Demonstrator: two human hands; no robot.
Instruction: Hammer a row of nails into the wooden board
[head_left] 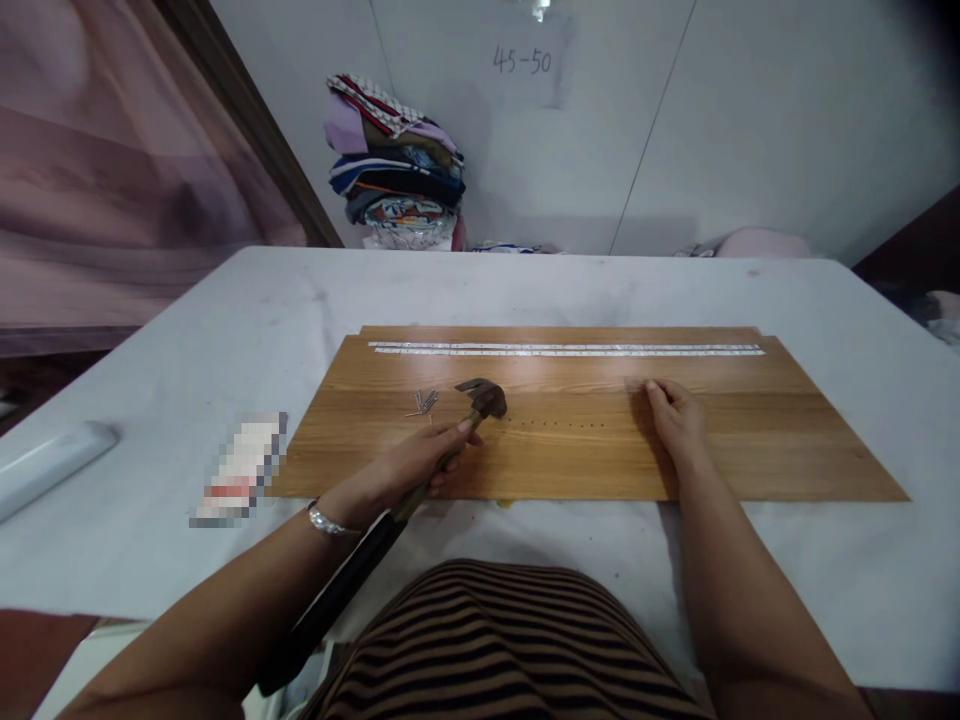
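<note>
My left hand [420, 462] is closed round the handle of a claw hammer [482, 397], gripping it close to the head; the head rests on a long wooden board [787, 440]. A small heap of loose nails [423, 402] lies just left of the hammer head. A row of nails [551, 423] set in the board runs right from the hammer head. My right hand [675, 418] lies flat on the board, fingers stretched out, holding nothing. A metal strip [566, 349] runs along the board's far edge.
The board lies on a table under a white cloth [225, 330]. A blurred small box [240, 470] and a white long object [45, 462] are at the left. Folded clothes [397, 160] are stacked behind the table by the wall.
</note>
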